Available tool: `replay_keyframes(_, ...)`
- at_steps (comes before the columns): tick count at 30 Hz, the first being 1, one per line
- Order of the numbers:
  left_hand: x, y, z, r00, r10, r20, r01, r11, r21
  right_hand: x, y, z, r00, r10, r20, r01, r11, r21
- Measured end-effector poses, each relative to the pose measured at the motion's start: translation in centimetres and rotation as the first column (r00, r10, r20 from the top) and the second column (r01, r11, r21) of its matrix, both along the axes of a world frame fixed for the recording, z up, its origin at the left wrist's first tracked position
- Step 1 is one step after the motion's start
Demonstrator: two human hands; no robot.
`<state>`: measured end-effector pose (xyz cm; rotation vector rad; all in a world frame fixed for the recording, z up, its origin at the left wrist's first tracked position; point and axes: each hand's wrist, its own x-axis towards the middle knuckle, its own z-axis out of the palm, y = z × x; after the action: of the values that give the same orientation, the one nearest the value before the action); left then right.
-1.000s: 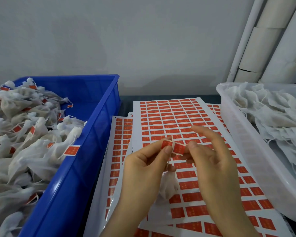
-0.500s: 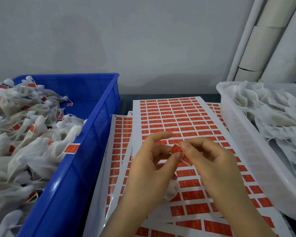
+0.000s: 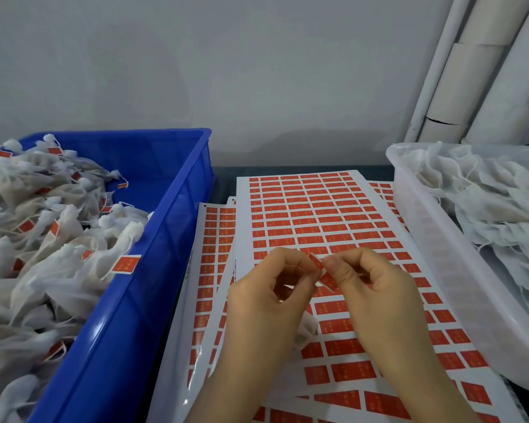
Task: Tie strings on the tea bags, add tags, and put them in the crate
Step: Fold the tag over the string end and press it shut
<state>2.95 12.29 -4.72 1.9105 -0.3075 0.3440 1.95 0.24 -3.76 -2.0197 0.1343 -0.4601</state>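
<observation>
My left hand (image 3: 266, 300) and right hand (image 3: 376, 297) meet fingertip to fingertip, each with thumb and forefinger curled in and pinching the same small red tag (image 3: 316, 261). A second ago that tag was spread open between my hands, both halves showing. Now only a narrow, folded sliver of it shows, so I judge the sticker has just been closed over the string, though the string is too fine to see. The tea bag (image 3: 306, 329) hangs under my left palm, mostly hidden, above the sticker sheets (image 3: 303, 209) fanned over the bench (image 3: 223, 181). With the tag folded, this bag looks nearly done: one firm press to seal it, then it goes left. The blue crate (image 3: 177, 227) stands just beside the sheets, heaped with tagged bags (image 3: 43, 239). To my right, the white tub (image 3: 440, 254) holds the untagged bags (image 3: 486, 203) waiting their turn.
</observation>
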Motion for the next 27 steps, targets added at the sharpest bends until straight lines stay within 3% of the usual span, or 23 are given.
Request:
replay_keyframes(7,-0.77,-0.52,0.41,0.982,0.138,0.128,-0.141,0.990,0.015,-0.39,0.35,0.08,1.000,-0.012,-0.001,0.012,0.982,0.190)
replay_keyframes(17,-0.42,-0.36,0.09,0.970,0.098,0.224,-0.117,0.990,0.076,-0.75,0.66,0.41,0.999,-0.033,0.034,0.027,0.986,0.167)
replay_keyframes(23,-0.71,-0.52,0.10,0.988,0.074,0.134,-0.092,0.987,0.134,-0.89,0.64,0.55,0.992,-0.074,0.106,0.069,0.996,0.053)
replay_keyframes(27,-0.80,-0.73,0.28,0.993,0.121,-0.008,-0.121,0.992,0.027,-0.81,0.68,0.70,0.987,-0.084,0.134,0.089,0.995,-0.035)
